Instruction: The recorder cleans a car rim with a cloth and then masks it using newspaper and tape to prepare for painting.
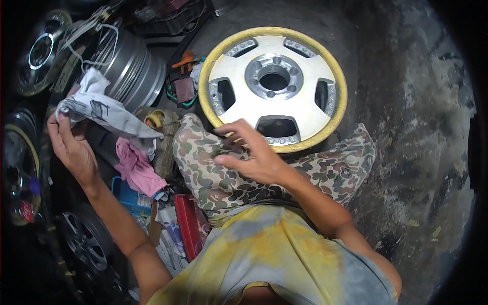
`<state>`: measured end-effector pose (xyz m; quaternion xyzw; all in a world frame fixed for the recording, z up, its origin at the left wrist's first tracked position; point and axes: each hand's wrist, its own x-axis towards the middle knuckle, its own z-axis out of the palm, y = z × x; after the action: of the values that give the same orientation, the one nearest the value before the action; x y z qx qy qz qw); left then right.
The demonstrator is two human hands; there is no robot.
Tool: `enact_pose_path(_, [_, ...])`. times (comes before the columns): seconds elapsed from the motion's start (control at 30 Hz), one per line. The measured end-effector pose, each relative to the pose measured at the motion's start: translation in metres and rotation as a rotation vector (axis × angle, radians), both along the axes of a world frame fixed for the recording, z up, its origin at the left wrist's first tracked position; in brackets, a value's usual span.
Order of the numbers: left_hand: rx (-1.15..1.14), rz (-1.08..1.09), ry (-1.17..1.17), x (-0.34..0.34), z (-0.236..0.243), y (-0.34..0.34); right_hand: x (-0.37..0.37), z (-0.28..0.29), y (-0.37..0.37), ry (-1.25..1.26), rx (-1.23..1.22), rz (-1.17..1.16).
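On the left, my left hand [75, 147] is raised with its fingers closed on a white cloth [114, 114] that has dark markings. The cloth hangs to the right, over the clutter beside me. My right hand [251, 155] hovers above my lap near the wheel's lower left edge, its fingers apart and holding nothing. In front of my camouflage-clad legs lies a white wheel rim [229, 68] with a bare metal hub [254, 76]. Yellow masking tape [341, 104] runs round its outer edge.
Silver wheel rims [134, 71] stand at the upper left, with more at the far left. Next to my left leg are a pink cloth [134, 165], a roll of yellow tape [154, 119], a blue tray [129, 198] and a red box [188, 223]. A stained wall [427, 127] rises at right.
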<state>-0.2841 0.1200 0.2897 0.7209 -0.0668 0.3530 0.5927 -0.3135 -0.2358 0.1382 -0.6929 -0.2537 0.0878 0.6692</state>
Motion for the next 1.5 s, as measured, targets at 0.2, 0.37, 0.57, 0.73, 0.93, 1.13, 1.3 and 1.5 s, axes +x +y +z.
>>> enact_pose_path(0.2, [-0.241,-0.288,-0.188,0.027,0.042,-0.148,0.004,0.016,0.030,0.655,0.599,0.173])
enact_pose_path(0.37, [0.707,-0.815,0.029,0.033,-0.025,-0.235,-0.003,0.006,-0.035,0.320,1.047,0.195])
enact_pose_path(0.57, [0.761,-0.892,0.435,0.003,-0.113,-0.216,0.011,0.031,-0.240,0.147,0.113,-0.944])
enact_pose_path(0.73, [0.779,-0.873,0.471,-0.021,-0.172,-0.216,0.018,0.152,-0.335,-1.256,-0.131,-1.901])
enact_pose_path(0.93, [0.948,-0.777,0.322,-0.028,-0.178,-0.250,0.102,0.030,-0.145,-0.344,-0.573,-0.930])
enact_pose_path(1.13, [0.901,-0.958,0.408,-0.052,-0.149,-0.234,0.064,-0.066,-0.085,-0.134,-0.224,0.036])
enact_pose_path(1.3, [0.772,-0.707,0.269,-0.050,-0.174,-0.233,0.123,0.010,-0.224,-0.331,-0.638,-0.838])
enact_pose_path(1.5, [0.843,-0.648,0.233,-0.035,-0.216,-0.266,0.184,0.048,-0.229,-0.472,-0.414,-1.871])
